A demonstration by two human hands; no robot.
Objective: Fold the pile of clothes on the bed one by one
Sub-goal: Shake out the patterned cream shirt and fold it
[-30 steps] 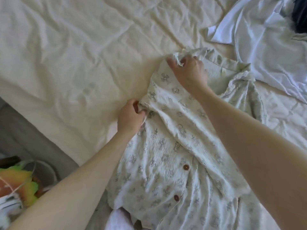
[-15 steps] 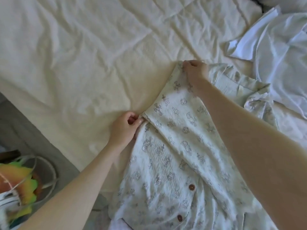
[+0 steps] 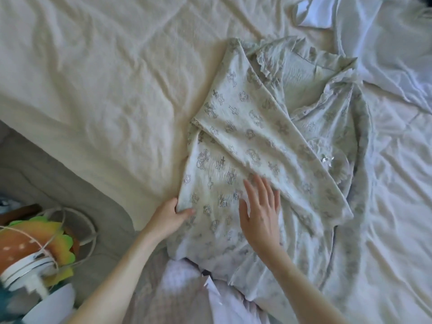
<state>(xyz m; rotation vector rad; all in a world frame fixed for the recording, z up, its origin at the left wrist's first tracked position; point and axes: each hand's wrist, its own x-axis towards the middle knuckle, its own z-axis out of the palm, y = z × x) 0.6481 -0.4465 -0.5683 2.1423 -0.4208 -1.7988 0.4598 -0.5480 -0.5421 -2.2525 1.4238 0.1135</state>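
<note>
A pale green printed shirt (image 3: 252, 127) with small cross and figure motifs lies spread on the cream bed sheet (image 3: 93, 78). Its left sleeve is folded inward across the front. My left hand (image 3: 171, 216) pinches the shirt's left side edge, thumb on top of the cloth. My right hand (image 3: 261, 211) lies flat with straight, spread fingers on the shirt's front, just below the folded sleeve. The shirt's collar (image 3: 327, 64) lies at the far end; the hem hangs over the near bed edge.
White garments (image 3: 378, 38) lie crumpled at the far right of the bed. The mattress's grey edge (image 3: 58, 174) curves at the lower left. Below it on the floor sit a burger-shaped plush (image 3: 35, 242) and white cables. A pale cloth (image 3: 187, 288) lies beneath the shirt's hem.
Both hands let go of the sleeve and came down the shirt toward me. The left now pinches the side edge lower down; the right opened flat on the front.
</note>
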